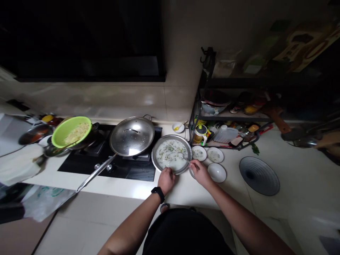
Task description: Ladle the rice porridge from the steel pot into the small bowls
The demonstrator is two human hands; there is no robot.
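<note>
Left hand (166,180) steadies a steel dish (172,136); right hand (200,174) holds a spoon (186,159).
Dish sits at 12 o'clock, holding white mixture (167,154); left fingers (166,170) curl over its rim, right fingers (191,164) seem to pinch the spoon, though the light is dim.

The view is taken from a camera worn on the person's head, set above the pale stone bench (183,191) and tilted forward and down. Both bare forearms enter from the lower edge, and the dark clothing on the torso (183,233) is seen from directly above. The left hand (166,180), the right hand (200,173) and the round steel dish (171,154) are seen close up near the centre. The black glass hob (106,170) lies to the left, the black metal shelf rack (231,117) lies to the right, and the pale tiled wall (106,102) fills the band above.
</note>
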